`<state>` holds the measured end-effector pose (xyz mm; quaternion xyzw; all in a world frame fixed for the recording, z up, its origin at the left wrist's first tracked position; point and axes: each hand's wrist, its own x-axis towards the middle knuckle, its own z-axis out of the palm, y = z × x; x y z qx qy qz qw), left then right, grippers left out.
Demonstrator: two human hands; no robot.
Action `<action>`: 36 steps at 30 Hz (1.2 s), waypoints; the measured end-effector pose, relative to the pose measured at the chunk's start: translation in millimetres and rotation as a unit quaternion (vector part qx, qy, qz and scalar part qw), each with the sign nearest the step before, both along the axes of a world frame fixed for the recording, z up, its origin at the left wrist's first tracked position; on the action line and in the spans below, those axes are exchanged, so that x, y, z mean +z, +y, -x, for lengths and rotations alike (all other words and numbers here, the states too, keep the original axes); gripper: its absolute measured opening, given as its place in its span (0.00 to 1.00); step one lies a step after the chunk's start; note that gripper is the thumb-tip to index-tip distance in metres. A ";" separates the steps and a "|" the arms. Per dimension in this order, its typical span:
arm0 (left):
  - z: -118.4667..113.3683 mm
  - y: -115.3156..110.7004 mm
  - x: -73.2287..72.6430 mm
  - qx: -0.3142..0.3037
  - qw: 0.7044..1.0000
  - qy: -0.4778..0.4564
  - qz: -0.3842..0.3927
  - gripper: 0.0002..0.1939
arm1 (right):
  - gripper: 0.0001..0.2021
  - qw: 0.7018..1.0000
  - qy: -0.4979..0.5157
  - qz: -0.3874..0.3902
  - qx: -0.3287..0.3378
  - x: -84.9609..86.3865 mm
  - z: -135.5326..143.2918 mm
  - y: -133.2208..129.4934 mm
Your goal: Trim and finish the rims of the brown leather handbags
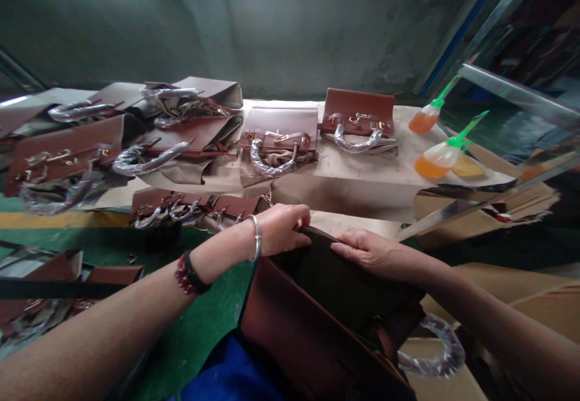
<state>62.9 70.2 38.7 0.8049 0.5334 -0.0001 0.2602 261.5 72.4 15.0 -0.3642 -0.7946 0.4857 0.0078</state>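
Observation:
A brown handbag (pixel 317 322) lies tilted against my lap, its dark inside facing up. Its handle (pixel 437 346), wrapped in clear plastic, sticks out at the right. My left hand (pixel 283 230) pinches the bag's upper edge at its left corner; the wrist wears a silver bangle and a dark red bead bracelet. Farther right along the same edge, my right hand (pixel 369 253) grips the dark lining between thumb and fingers. Part of the bag's lower side runs out of view.
Several brown handbags (pixel 285 123) with plastic-wrapped handles lie on the paper-covered table (pixel 353 174), more on a lower shelf. Two squeeze bottles (pixel 437 162) of orange liquid with green nozzles stand at its right end. A metal frame (pixel 512 96) and cardboard (pixel 512 295) are on the right.

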 end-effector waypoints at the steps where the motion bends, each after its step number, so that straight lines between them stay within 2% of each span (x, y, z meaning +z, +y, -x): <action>1: -0.5 0.2 -0.3 0.001 1.000 -0.002 0.005 0.08 | 0.15 1.000 -0.005 -0.006 -0.002 -0.3 0.7 -0.6; 10: -1.6 3.2 -5.0 -0.020 0.999 -0.033 0.026 0.07 | 0.15 0.999 -0.026 -0.024 -0.009 -8.3 -4.7 -3.7; 21: -0.6 5.9 -4.5 -0.008 0.994 -0.085 0.074 0.07 | 0.18 0.995 0.051 0.084 0.016 -6.2 -8.9 -3.5; 28: 2.5 8.7 -8.0 -0.008 0.988 -0.110 0.104 0.06 | 0.16 1.000 0.010 0.012 0.021 -6.2 -7.8 -4.5; 36: 2.8 8.3 -10.5 -0.019 0.993 -0.098 0.070 0.07 | 0.17 1.000 -0.020 0.013 0.010 -2.6 -6.1 -3.5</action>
